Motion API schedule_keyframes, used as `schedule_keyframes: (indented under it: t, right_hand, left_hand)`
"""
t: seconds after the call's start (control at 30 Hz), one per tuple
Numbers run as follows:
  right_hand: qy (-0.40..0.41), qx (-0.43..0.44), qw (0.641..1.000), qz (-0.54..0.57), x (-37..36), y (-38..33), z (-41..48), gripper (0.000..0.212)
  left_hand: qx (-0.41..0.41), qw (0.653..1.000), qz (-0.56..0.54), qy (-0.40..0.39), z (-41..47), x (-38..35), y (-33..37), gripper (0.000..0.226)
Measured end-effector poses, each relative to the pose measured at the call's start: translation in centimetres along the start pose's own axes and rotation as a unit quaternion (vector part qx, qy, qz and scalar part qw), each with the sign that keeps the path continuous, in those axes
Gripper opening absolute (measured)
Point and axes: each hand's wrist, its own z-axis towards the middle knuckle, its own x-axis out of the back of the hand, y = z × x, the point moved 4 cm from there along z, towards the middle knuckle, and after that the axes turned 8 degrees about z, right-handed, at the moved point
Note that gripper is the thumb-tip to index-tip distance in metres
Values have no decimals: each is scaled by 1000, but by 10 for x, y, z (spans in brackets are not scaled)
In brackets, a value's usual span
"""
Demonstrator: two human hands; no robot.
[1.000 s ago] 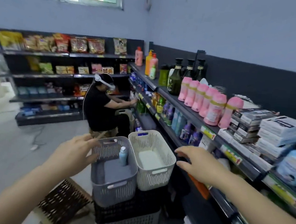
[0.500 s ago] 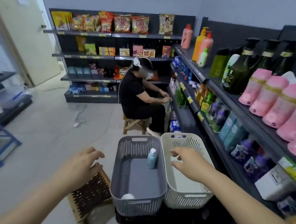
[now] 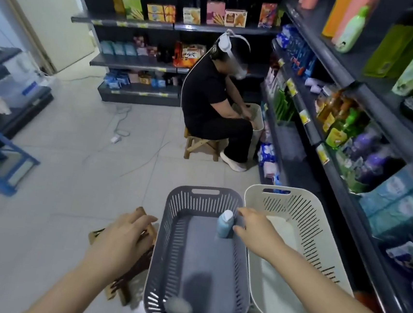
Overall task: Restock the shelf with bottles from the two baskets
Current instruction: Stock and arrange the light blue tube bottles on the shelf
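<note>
**Blue bottle upright in the grey basket, both grips open**

My right grip [image 3: 256,233] hung over the seam between the two baskets, fingers spread and relaxed, holding nothing. Its fingertips were just beside the small blue bottle [image 3: 224,223], though I could not tell whether they touched it. That bottle stood upright at the far right of the grey basket [image 3: 167,241]; its label was too blurred to read. A second, paler bottle [image 3: 178,307] lay at the near end of the same basket. The white basket [image 3: 308,216] sat touching the grey one, against the shelf [image 3: 311,131]. Yellow price tags [image 3: 304,117] lined the shelf edges, their print too small to read. My left grip [image 3: 121,239] hovered open over a wooden stool [image 3: 122,284] left of the grey basket. A seated person [image 3: 206,98] was farther along the aisle.
</note>
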Motion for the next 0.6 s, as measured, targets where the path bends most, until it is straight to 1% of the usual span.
schedule_keyframes:
  t: [0.13, 0.2, 0.27, 0.33, 0.43, 0.6]
  right_hand:
    - [-3, -42, 999, 16, -30, 19, 46, 22]
    - [-3, -73, 997, 24, -45, 28, 69, 20]
    - [-1, -109, 994, 29, -59, 36, 89, 26]
    - [0, -141, 990, 27, -73, 43, 108, 36]
    - [-7, -175, 985, -1, -93, 53, 134, 49]
    - [-18, -205, 976, -67, -124, 69, 159, 55]
  left_hand:
    - [-36, 999, 5, -30, 43, -33, -16, 37]
    - [-65, 997, 5, -37, 67, -49, -24, 38]
    - [-98, 994, 9, -48, 92, -62, -30, 39]
    - [-138, 989, 6, -47, 116, -73, -32, 41]
    - [-190, 981, -1, -44, 147, -88, -35, 41]
    - [-248, 968, -18, -42, 176, -116, -38, 43]
